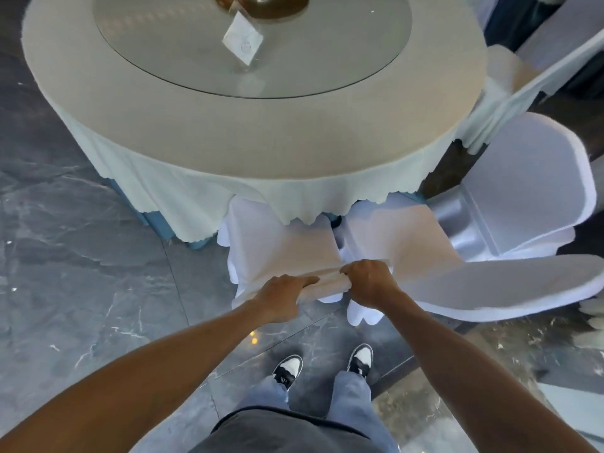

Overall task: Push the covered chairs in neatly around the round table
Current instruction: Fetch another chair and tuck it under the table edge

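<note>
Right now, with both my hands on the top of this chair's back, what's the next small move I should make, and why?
Probably a short, straight push toward the round table. Your left hand and right hand both hold the top of the covered chair, whose seat front already sits under the tablecloth hem. The neighbouring chair to the right stands close, so keep the push straight.

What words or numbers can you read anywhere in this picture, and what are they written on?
None can be read.
The white card standing on the glass turntable carries a faint round mark, too blurred to read.
The tablecloth, the chair covers and the black and white shoes show no words or numbers.
</note>
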